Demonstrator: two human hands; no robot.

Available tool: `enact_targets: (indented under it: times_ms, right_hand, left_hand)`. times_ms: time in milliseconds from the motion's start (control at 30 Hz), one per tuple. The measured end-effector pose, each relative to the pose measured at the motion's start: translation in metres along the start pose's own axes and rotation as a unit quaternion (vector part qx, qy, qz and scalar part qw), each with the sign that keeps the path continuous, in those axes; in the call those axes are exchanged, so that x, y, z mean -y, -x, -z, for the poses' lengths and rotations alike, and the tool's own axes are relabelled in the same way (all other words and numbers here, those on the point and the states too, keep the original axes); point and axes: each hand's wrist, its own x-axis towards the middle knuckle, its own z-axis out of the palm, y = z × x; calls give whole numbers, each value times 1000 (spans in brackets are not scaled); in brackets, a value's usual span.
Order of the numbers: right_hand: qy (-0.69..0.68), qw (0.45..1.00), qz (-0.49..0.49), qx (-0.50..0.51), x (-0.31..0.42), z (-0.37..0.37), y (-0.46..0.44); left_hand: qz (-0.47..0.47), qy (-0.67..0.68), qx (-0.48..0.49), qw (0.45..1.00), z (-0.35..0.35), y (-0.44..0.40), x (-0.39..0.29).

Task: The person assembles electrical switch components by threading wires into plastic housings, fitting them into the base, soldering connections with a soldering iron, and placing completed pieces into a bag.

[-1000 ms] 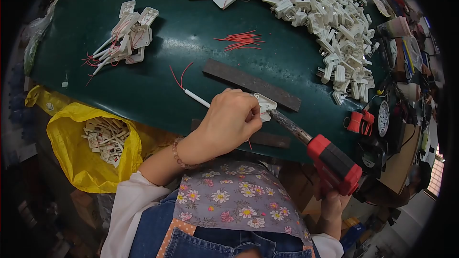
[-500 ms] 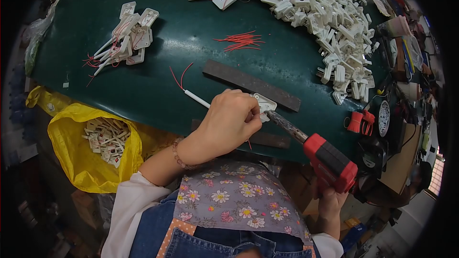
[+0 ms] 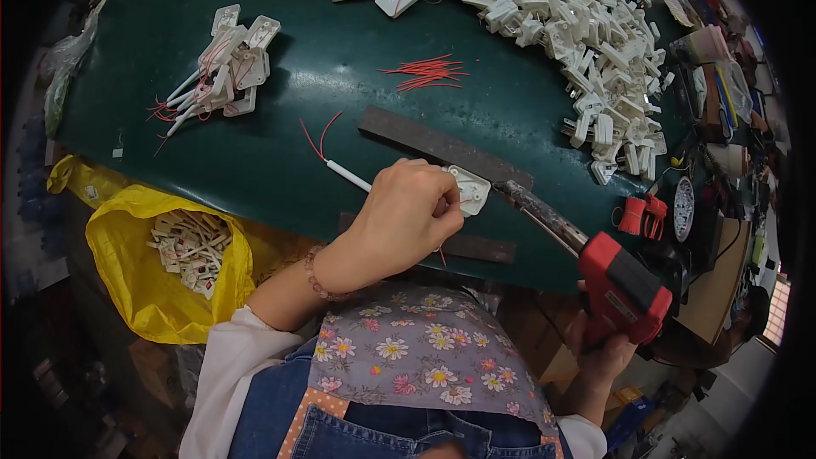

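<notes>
The white plastic housing (image 3: 473, 191) sits just on the near side of the dark flat bar (image 3: 425, 143), open face up, its moulded recess showing and its left part hidden. A slim white tube (image 3: 347, 174) slants out to the left of the bar's near edge, and two red leads (image 3: 323, 138) fork from its end. A short red wire end (image 3: 443, 257) shows farther nearward from the bar. The red-and-black soldering gun (image 3: 627, 291) is held nearward and right of the bar, its stained barrel pointing back toward the bar's right end, tip just beside the housing.
</notes>
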Motion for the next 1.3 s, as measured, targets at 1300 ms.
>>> enact_targets:
  times_ms: [1300]
  right_hand:
    - [-260,959,-101,-55,-27,-45,-49]
  left_hand:
    - [186,166,-9,968,22,9,-19]
